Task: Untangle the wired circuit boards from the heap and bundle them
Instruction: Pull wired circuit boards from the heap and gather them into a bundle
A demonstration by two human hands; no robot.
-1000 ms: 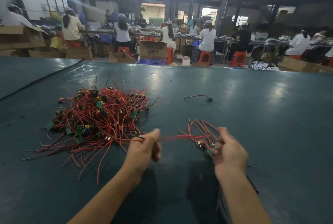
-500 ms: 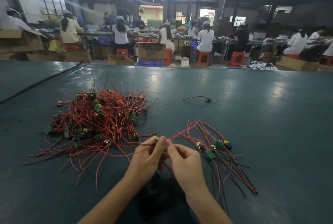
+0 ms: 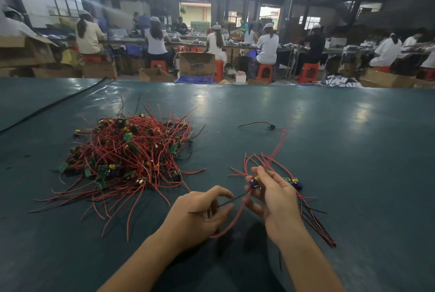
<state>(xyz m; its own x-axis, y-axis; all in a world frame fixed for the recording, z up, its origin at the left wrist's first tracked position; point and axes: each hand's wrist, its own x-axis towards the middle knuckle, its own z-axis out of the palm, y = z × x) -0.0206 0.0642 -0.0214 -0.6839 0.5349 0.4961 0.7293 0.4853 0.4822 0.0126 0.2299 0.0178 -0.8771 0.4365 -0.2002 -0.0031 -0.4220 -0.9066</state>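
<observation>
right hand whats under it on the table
The right hand pinches one wired board above the small bundle; boards and red and black wires stick out to its right. The bundle's middle is covered, so the board count there is hidden.

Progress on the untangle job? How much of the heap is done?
Early. Done: a few boards sit in a small bundle beside the right hand. In hand: right hand pinches one board, left hand holds a black wire. Left: most boards are tangled in the heap, one stray board lies farther out.

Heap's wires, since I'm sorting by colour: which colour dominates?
The wires are mostly red; head view.
</observation>
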